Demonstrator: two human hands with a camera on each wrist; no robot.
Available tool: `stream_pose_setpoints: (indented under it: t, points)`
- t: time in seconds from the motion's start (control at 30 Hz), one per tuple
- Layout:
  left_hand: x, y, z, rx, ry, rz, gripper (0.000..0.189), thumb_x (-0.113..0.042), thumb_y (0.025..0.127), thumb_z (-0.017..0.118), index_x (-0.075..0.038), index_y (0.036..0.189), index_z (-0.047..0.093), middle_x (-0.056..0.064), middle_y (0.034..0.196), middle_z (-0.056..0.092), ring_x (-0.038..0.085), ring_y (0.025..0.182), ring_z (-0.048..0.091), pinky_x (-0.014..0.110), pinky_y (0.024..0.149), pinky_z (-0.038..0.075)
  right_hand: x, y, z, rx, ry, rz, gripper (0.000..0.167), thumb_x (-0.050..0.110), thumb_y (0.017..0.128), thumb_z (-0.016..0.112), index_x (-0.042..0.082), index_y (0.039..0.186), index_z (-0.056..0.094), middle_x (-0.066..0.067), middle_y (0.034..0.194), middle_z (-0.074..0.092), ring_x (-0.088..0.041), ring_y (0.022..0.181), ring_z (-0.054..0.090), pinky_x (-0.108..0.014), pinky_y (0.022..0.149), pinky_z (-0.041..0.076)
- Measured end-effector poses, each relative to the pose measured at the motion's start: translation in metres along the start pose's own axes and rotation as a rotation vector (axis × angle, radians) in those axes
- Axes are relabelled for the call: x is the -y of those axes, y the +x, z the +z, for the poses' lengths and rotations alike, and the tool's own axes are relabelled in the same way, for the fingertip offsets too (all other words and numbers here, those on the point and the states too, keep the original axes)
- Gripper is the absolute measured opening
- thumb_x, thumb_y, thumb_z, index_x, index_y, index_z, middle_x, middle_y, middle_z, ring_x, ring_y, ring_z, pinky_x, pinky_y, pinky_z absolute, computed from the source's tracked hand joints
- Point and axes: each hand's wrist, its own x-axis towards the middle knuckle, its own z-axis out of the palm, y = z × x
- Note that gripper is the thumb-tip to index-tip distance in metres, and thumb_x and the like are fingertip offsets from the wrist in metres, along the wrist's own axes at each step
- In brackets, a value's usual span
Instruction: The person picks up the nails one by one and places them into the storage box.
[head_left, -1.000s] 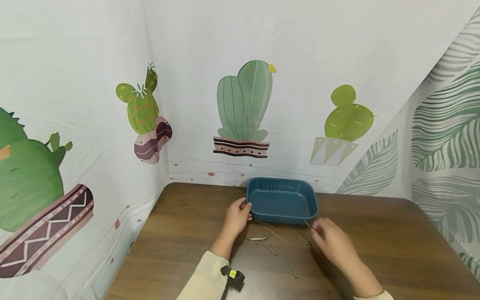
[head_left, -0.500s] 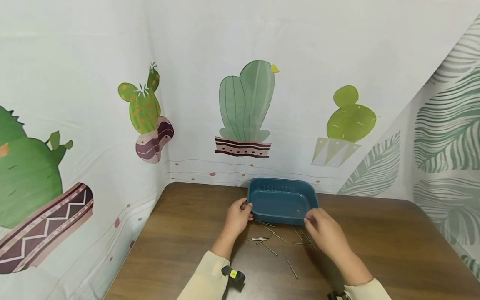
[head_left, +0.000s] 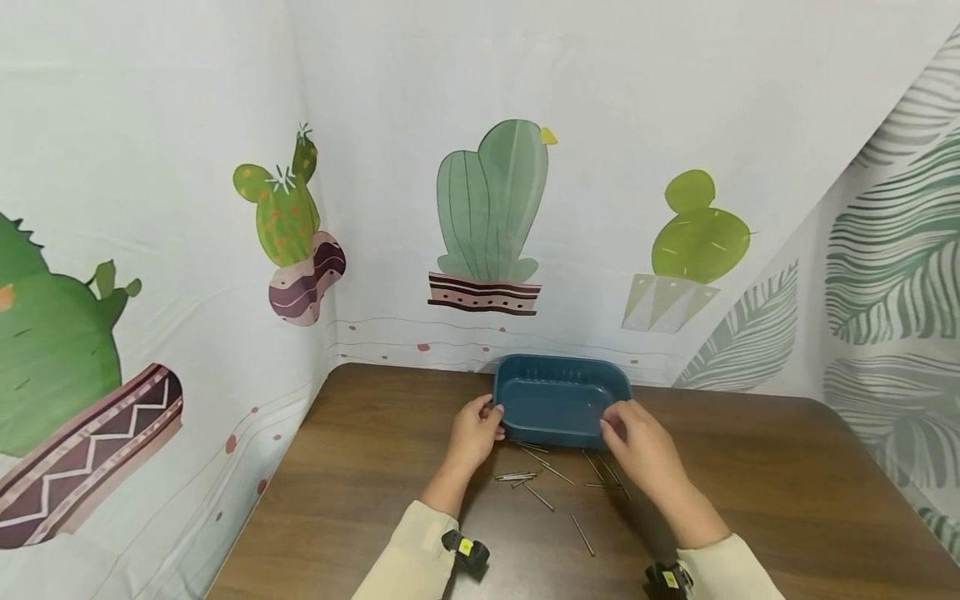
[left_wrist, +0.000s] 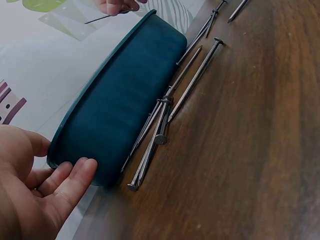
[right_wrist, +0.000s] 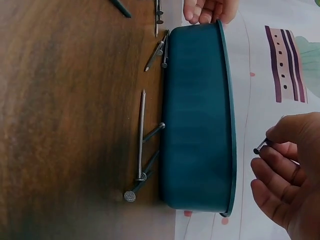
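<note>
A dark teal plastic box with a flared rim stands on the table near the back wall. My left hand grips its left front corner, thumb at the rim and fingers against the side. Above the box's right front part is my right hand. Between its thumb and index finger it pinches a nail, whose head shows in the right wrist view. In the left wrist view the nail's shaft juts out past the fingers. Several loose steel nails lie on the table along the box's front side, some crossing each other.
The brown wooden table ends at the back against a white cloth wall printed with cacti. One nail lies apart, closer to me. Black wrist cameras sit at both sleeves.
My right hand has moved from the nails up and left, carrying one nail over the box's rim. My left hand stays at the box's corner.
</note>
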Motion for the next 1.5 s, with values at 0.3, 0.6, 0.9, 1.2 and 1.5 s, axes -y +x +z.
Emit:
stream_pose_setpoints:
  t: [0.3, 0.6, 0.9, 1.2, 1.5]
  points:
    - [0.003, 0.0, -0.001, 0.0, 0.004, -0.009, 0.046, -0.017, 0.1, 0.06, 0.008, 0.138, 0.053, 0.013, 0.091, 0.061, 0.026, 0.07, 0.073, 0.033, 0.065, 0.062, -0.001, 0.009, 0.003, -0.033, -0.003, -0.023, 0.007, 0.011, 0.09, 0.072, 0.007, 0.092, 0.066, -0.004, 0.085, 0.062, -0.016, 0.073, 0.057, -0.04, 0.067, 0.051]
    - [0.001, -0.001, 0.0, 0.008, -0.006, -0.006, 0.046, -0.017, 0.1, 0.06, 0.009, 0.138, 0.053, 0.013, 0.09, 0.062, 0.03, 0.071, 0.073, 0.037, 0.066, 0.063, -0.007, 0.017, 0.011, -0.056, 0.001, -0.019, 0.006, 0.01, 0.091, 0.071, 0.006, 0.093, 0.066, -0.007, 0.088, 0.063, -0.022, 0.077, 0.061, -0.043, 0.069, 0.051]
    - [0.0, -0.001, -0.001, 0.009, -0.004, -0.006, 0.046, -0.018, 0.1, 0.061, 0.008, 0.138, 0.053, 0.013, 0.09, 0.061, 0.028, 0.07, 0.073, 0.037, 0.067, 0.063, -0.009, 0.027, 0.015, -0.019, 0.0, 0.004, 0.006, 0.011, 0.093, 0.069, 0.006, 0.094, 0.066, -0.008, 0.091, 0.065, -0.023, 0.079, 0.062, -0.043, 0.069, 0.051]
    - [0.0, 0.0, -0.001, 0.011, 0.012, -0.007, 0.046, -0.018, 0.101, 0.06, 0.008, 0.138, 0.054, 0.012, 0.09, 0.06, 0.023, 0.069, 0.072, 0.036, 0.067, 0.063, -0.012, 0.032, 0.017, -0.003, 0.006, 0.021, 0.008, 0.011, 0.093, 0.069, 0.004, 0.096, 0.066, -0.011, 0.093, 0.066, -0.028, 0.084, 0.064, -0.048, 0.074, 0.052]
    - [0.002, 0.0, -0.001, 0.008, 0.017, -0.008, 0.047, -0.018, 0.101, 0.06, 0.009, 0.138, 0.053, 0.013, 0.09, 0.061, 0.024, 0.069, 0.072, 0.035, 0.067, 0.062, -0.013, 0.032, 0.019, -0.016, 0.001, 0.019, 0.007, 0.011, 0.093, 0.069, 0.004, 0.094, 0.066, -0.011, 0.092, 0.066, -0.027, 0.082, 0.064, -0.047, 0.072, 0.052]
